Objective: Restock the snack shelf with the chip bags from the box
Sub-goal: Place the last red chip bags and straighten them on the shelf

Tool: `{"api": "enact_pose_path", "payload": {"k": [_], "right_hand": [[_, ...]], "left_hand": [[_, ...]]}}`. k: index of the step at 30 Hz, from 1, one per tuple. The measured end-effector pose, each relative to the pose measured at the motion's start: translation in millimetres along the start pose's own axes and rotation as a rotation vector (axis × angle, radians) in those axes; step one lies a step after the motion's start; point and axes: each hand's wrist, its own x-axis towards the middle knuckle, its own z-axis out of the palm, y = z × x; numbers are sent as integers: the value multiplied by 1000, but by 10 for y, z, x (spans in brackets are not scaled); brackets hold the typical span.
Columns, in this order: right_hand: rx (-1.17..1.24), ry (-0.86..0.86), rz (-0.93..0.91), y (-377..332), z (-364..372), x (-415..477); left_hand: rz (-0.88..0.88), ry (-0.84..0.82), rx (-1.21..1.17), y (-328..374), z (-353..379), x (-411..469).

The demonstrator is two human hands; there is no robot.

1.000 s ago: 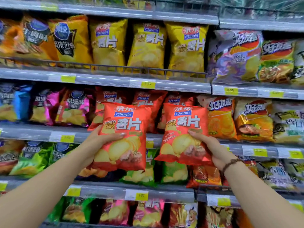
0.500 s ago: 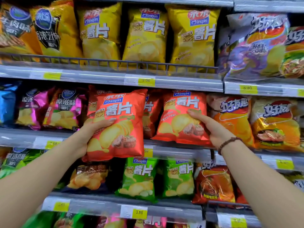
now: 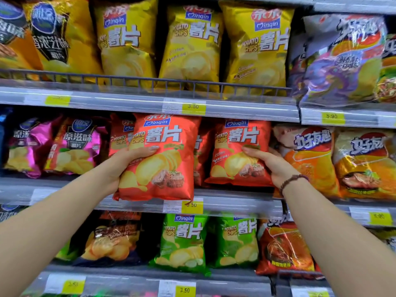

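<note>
I hold two red chip bags in front of the snack shelf [image 3: 231,202]. My left hand [image 3: 124,163] grips the left red bag [image 3: 162,159] by its lower left side; its bottom hangs just in front of the shelf's price rail. My right hand [image 3: 272,166] grips the right red bag [image 3: 240,153] from its right edge, and that bag stands upright on the shelf among other red bags [image 3: 117,133] of the same kind. The box is out of view.
Yellow bags [image 3: 190,46] fill the shelf above behind a wire rail [image 3: 150,82]. Green bags [image 3: 184,241] stand on the shelf below. Pink bags [image 3: 77,146] sit left of the red row, orange bags [image 3: 310,159] right of it.
Both hands have pushed the red bags forward and up toward the middle shelf. The right bag now stands inside the red row, and the left bag has come closer to its rail.
</note>
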Motion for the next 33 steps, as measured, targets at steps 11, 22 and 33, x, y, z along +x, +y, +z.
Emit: {"api": "enact_pose_path", "payload": {"k": [11, 22, 33], "right_hand": [[-129, -74, -64, 176, 30, -21], [-540, -53, -78, 205, -74, -177], [-971, 514, -309, 298, 162, -640]], "left_hand": [[55, 97, -23, -12, 21, 311], [132, 165, 4, -95, 157, 538], [127, 166, 31, -72, 163, 595]]}}
